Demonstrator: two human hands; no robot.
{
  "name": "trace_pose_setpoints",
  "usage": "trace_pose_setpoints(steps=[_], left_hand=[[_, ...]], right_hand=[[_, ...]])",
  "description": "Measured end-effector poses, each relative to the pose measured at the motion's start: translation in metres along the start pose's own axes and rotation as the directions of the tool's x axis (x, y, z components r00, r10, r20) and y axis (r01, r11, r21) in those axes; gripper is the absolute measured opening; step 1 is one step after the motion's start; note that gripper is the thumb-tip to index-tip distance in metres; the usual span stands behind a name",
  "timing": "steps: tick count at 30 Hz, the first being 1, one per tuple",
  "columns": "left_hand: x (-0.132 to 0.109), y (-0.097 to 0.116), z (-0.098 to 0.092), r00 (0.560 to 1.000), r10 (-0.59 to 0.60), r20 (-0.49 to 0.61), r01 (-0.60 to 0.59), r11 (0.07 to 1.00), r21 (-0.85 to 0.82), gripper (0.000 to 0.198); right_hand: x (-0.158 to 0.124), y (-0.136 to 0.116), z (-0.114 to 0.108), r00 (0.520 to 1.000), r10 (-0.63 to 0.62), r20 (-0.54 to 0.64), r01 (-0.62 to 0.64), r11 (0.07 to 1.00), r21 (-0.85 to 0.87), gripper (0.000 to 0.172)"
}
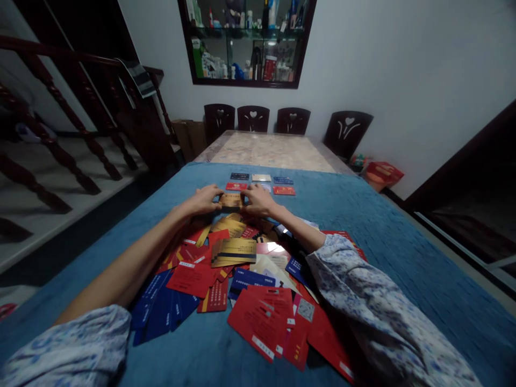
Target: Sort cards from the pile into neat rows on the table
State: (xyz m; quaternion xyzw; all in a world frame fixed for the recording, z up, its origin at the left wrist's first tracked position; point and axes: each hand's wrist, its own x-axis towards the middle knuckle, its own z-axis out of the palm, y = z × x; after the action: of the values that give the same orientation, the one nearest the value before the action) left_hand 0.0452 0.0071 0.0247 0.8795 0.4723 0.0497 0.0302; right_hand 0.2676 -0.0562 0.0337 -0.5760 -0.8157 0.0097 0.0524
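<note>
Between my two hands is a small stack of gold cards (pixel 231 201), held by its short ends near the middle of the blue cloth. My left hand (pixel 205 199) grips the left end, fingers closed against it. My right hand (pixel 258 200) closes on the right end. Just beyond lie cards in two rows: a black card (pixel 239 176), a cream card (pixel 262 178), a blue card (pixel 283 180), a red card (pixel 236 186), a pale one partly hidden by my right hand, and another red card (pixel 284 191).
Below my hands spreads a loose pile of red cards (pixel 262 317), blue cards (pixel 161 306) and gold cards (pixel 234 251), partly under my forearms. A blue cloth (pixel 387 258) covers the near table; its bare stone top (pixel 274 150) shows behind. Dark chairs (pixel 253 118) stand at the far end.
</note>
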Motion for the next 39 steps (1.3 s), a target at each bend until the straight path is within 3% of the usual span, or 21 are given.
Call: trace_pose_setpoints(steps=[13, 25, 39], left_hand=[[0.008, 0.003, 0.0, 0.995, -0.077, 0.056, 0.075, 0.996, 0.046, 0.054], [0.023, -0.008, 0.008, 0.998, -0.017, 0.056, 0.017, 1.0, -0.001, 0.059], [0.029, -0.008, 0.01, 0.998, 0.025, 0.055, -0.024, 1.0, -0.012, 0.039]], right_hand=[[0.019, 0.001, 0.002, 0.999, 0.001, 0.043, 0.001, 0.999, -0.042, 0.043], [0.031, 0.0, 0.003, 0.994, 0.046, 0.098, -0.04, 0.998, -0.058, 0.039], [0.038, 0.002, 0.005, 0.988, 0.046, 0.147, -0.038, 0.998, -0.059, 0.036]])
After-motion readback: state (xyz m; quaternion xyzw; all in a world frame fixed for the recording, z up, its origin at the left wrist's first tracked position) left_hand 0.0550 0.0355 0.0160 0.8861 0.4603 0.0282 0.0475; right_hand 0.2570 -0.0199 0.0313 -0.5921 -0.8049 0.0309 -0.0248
